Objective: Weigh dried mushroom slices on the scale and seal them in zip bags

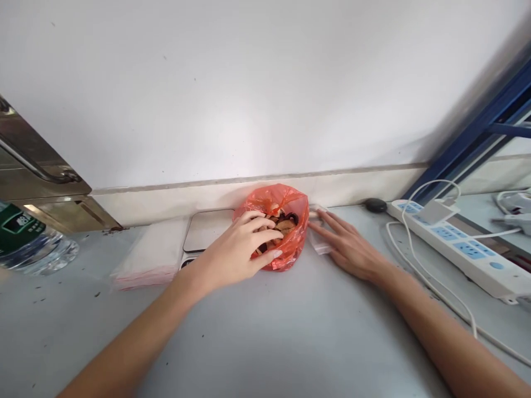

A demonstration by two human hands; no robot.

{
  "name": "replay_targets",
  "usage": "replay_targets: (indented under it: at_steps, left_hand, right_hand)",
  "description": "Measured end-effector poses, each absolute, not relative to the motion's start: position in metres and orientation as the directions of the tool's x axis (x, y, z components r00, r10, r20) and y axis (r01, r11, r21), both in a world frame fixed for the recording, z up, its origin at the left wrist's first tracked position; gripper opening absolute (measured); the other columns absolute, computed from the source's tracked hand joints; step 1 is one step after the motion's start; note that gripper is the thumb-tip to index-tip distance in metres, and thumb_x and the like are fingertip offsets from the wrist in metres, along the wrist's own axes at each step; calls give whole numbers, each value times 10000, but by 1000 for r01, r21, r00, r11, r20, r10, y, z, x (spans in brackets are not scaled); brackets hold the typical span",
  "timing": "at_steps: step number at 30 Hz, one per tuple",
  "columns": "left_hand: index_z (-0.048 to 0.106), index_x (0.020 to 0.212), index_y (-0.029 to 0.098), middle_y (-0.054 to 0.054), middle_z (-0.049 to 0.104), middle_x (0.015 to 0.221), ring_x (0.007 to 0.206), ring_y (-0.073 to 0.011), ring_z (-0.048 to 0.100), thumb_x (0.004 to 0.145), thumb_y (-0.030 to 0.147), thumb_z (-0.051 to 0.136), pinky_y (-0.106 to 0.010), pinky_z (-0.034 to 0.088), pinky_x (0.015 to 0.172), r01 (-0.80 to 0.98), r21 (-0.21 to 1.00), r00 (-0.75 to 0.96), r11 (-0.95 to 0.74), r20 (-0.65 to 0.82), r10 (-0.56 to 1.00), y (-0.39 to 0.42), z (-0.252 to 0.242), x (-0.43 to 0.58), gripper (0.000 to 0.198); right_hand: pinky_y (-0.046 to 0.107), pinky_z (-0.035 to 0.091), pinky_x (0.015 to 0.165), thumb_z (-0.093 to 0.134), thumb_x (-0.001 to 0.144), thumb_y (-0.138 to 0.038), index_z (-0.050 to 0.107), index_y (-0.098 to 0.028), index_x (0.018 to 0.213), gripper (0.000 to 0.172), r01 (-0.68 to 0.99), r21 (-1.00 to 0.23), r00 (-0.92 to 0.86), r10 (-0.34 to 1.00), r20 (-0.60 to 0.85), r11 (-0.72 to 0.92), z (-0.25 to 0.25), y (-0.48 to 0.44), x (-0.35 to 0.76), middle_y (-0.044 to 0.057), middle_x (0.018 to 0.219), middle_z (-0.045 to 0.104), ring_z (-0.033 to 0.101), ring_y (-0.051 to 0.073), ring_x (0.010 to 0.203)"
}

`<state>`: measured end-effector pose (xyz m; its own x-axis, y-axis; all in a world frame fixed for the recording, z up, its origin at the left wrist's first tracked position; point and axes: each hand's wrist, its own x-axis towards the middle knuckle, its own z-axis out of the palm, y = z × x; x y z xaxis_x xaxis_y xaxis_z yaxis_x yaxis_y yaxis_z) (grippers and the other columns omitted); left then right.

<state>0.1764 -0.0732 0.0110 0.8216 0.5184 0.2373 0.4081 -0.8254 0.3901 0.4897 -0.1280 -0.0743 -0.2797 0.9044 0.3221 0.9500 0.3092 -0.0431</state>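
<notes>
An orange-red plastic bag [290,202] holding brown and dark pieces sits on the grey counter [265,331] by the wall. My left hand [240,249] reaches into the bag's mouth, fingers curled over the pieces inside. My right hand [348,246] lies flat to the right of the bag, fingers stretched out on a small clear plastic bag [318,243]. A small digital scale [205,229] with a steel platform stands just left of the orange bag, partly behind my left hand.
A stack of clear zip bags with pink edges [145,260] lies left of the scale. A water bottle [29,243] and a steel box [41,171] stand at far left. A white power strip [460,249] with cables runs along the right.
</notes>
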Motion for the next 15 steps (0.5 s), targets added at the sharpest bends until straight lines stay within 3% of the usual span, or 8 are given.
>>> replay_targets:
  at_steps: [4,7,9,12,14,15]
  left_hand:
    - [756,1198,218,-90,715,1298,1419,-295,478,1042,340,602,-479,489,1154,391,368,828,-843,259,498,-71,5,174,251]
    - [746,1207,217,-98,717,1275,1419,-295,476,1044,309,596,-493,488,1156,350,338,829,-874,322,457,-73,5,174,240]
    - [744,1207,209,-106,716,1272,1415,-294,479,1046,300,595,-484,495,1149,319,329,822,-889,371,432,-76,8,175,238]
    - [754,1191,181,-119,715,1264,1403,-283,494,1054,255,564,-436,498,1141,287,326,791,-900,449,415,-85,16,170,246]
    - [759,1177,181,-108,723,1235,1320,-251,570,1056,189,510,-360,538,1070,298,344,767,-891,469,438,-95,23,154,278]
    - [756,1184,195,-85,738,1171,1181,-215,649,1056,167,478,-299,576,963,323,374,753,-869,455,476,-101,26,142,307]
  right_hand:
    - [663,305,1228,454,1034,-570,265,-329,1685,719,933,-162,-297,941,164,323,-72,-130,477,112,1762,126,161,370,1607]
    - [694,301,1214,374,1041,-635,333,-310,1666,705,936,-214,-260,959,113,279,-59,-133,471,130,1748,159,149,375,1603]
    - [682,355,1194,332,1064,-590,468,-283,1607,639,941,-193,-248,954,167,279,-51,-134,469,152,1718,279,245,376,1587]
    - [615,494,1112,359,1070,-454,680,-214,1419,531,950,-83,-249,891,379,301,-43,-133,464,186,1552,570,505,387,1466]
    - [520,598,969,419,1038,-354,798,-194,1143,425,949,-11,-265,813,519,316,-39,-133,456,173,1276,766,702,369,1237]
    - [445,631,852,451,1017,-318,804,-197,990,374,946,2,-266,776,572,323,-38,-135,450,150,1122,812,770,332,1064]
